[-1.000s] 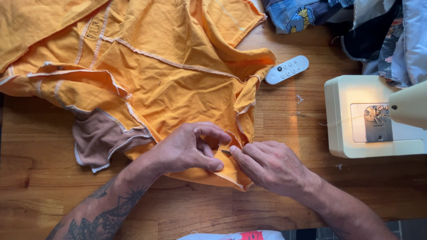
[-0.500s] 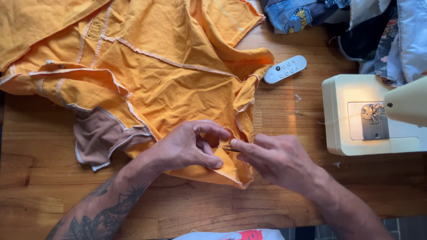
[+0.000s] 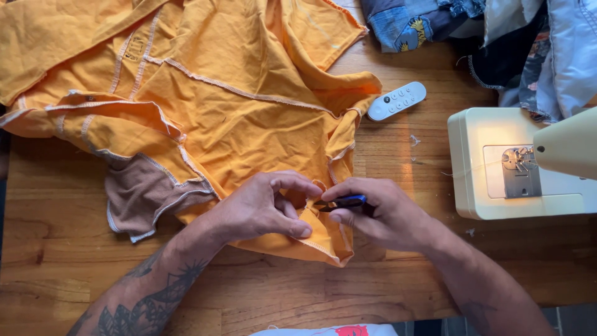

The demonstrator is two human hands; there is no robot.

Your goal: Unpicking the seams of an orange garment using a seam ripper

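Observation:
An orange garment (image 3: 205, 106), turned inside out with pale seams showing, is spread over the wooden table (image 3: 56, 261). My left hand (image 3: 264, 208) presses and pinches the garment's lower edge near a seam. My right hand (image 3: 379, 211) holds a small dark blue tool (image 3: 345, 202), its tip set against the fabric right beside my left fingertips. A brownish patch of fabric (image 3: 140, 196) lies at the garment's left lower corner.
A cream sewing machine (image 3: 491, 162) stands at the right edge. A white remote control (image 3: 397, 100) lies just past the garment. A pile of blue and dark fabrics (image 3: 497, 37) fills the far right corner.
My hands stayed together at the garment's lower edge. My right hand shifted slightly, and the blue tool shows more plainly between its fingers.

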